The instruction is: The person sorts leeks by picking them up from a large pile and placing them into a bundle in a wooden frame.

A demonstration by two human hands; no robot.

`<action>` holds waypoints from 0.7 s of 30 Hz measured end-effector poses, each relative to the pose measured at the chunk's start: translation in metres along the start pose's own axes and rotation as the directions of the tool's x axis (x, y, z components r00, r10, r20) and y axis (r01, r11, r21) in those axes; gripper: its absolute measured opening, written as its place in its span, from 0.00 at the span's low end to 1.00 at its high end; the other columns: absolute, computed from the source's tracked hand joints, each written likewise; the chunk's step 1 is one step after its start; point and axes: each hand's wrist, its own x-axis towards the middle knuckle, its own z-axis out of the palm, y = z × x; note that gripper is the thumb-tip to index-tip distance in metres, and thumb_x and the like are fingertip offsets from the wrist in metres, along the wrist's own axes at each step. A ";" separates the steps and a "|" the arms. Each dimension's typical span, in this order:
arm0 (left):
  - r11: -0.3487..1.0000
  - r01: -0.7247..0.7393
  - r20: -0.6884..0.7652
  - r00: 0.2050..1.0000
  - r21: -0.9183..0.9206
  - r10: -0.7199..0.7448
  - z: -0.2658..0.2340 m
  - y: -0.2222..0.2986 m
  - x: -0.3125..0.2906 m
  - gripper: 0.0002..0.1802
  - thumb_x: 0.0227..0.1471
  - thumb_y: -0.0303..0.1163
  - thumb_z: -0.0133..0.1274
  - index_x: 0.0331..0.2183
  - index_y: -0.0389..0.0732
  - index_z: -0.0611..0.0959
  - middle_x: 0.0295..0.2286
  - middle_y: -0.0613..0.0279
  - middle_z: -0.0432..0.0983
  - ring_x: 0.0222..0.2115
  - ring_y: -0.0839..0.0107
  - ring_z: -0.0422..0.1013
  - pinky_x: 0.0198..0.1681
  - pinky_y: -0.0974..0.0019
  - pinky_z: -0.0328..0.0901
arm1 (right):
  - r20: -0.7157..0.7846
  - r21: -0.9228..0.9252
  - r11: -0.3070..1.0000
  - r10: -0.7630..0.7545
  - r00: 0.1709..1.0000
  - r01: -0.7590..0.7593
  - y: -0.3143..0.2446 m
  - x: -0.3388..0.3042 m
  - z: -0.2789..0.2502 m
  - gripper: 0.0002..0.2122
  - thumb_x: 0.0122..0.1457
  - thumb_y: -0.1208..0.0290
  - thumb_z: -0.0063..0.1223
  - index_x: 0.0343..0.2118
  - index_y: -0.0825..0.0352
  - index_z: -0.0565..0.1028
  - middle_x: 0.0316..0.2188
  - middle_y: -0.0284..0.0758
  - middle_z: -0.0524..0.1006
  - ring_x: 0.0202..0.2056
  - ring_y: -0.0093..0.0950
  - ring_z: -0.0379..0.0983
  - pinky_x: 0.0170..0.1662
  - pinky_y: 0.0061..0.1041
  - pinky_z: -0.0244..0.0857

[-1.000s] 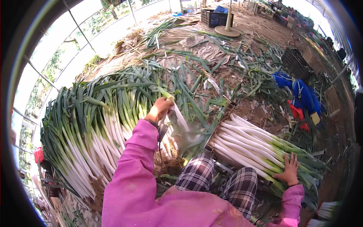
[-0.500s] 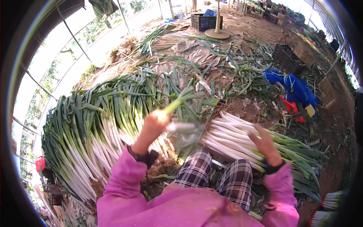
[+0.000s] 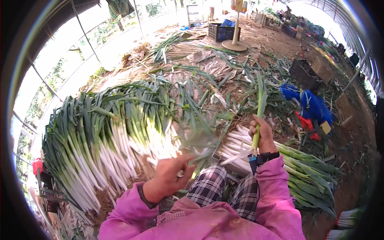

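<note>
My right hand (image 3: 264, 134) is closed round a leek (image 3: 261, 98), its green leaves pointing up and away and its white end lower down by my wrist. That hand is above a stack of trimmed leeks (image 3: 304, 172), white ends to the left and green tops to the right. My left hand (image 3: 170, 176) is in front of my left knee, fingers partly curled and apart, with nothing visible in it. Left of it lies a wide heap of leeks (image 3: 104, 148) with roots still on. Something pale green and blurred (image 3: 198, 140) shows between the two piles.
Loose leek leaves (image 3: 200, 104) litter the ground ahead. Beyond are a stand with a round base (image 3: 234, 45), a black crate (image 3: 216, 32) and another dark crate (image 3: 304, 74). Blue netting (image 3: 310, 104) and a red piece (image 3: 306, 124) lie at the right. Bundled leeks (image 3: 348, 220) show lower right.
The leek has passed from my left hand to my right, which has closed and moved up and left. My left hand has dropped nearer my body. The view has shifted slightly.
</note>
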 end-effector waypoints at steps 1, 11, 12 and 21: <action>0.994 -0.111 -0.074 0.991 0.003 0.111 -0.005 0.014 0.015 0.20 0.43 0.21 0.58 0.42 0.39 0.76 0.15 0.61 0.71 0.14 0.65 0.69 0.17 0.65 0.62 | 0.086 0.095 0.995 0.006 0.996 -0.014 -0.005 -0.004 -0.007 0.09 0.60 0.68 0.49 0.41 0.62 0.68 0.19 0.26 0.67 0.13 0.15 0.60 0.16 0.15 0.56; 0.741 -0.400 -0.636 0.770 -0.540 -0.047 -0.060 0.027 0.159 0.13 0.60 0.34 0.48 0.42 0.37 0.75 0.15 0.72 0.62 0.13 0.87 0.53 0.13 0.76 0.48 | 0.346 -0.004 0.991 -0.124 0.930 0.133 0.056 -0.055 0.035 0.18 0.57 0.77 0.49 0.51 0.63 0.67 0.30 0.33 0.75 0.22 0.22 0.70 0.29 0.23 0.68; 0.718 -0.325 -0.608 0.776 -0.616 -0.170 -0.048 0.022 0.166 0.12 0.59 0.35 0.50 0.40 0.38 0.76 0.15 0.72 0.63 0.14 0.87 0.54 0.14 0.78 0.48 | 0.333 -0.005 0.984 -0.165 0.929 0.177 0.059 -0.059 0.042 0.19 0.55 0.78 0.49 0.52 0.63 0.67 0.33 0.35 0.75 0.29 0.24 0.72 0.35 0.23 0.69; 0.535 -0.230 -0.479 0.786 -0.813 -0.390 -0.027 0.009 0.169 0.18 0.59 0.38 0.49 0.46 0.35 0.71 0.17 0.71 0.60 0.17 0.80 0.56 0.20 0.75 0.53 | 0.487 -0.130 0.991 0.033 0.873 0.035 0.071 -0.101 0.075 0.23 0.49 0.79 0.54 0.51 0.67 0.65 0.43 0.37 0.73 0.40 0.27 0.72 0.43 0.27 0.69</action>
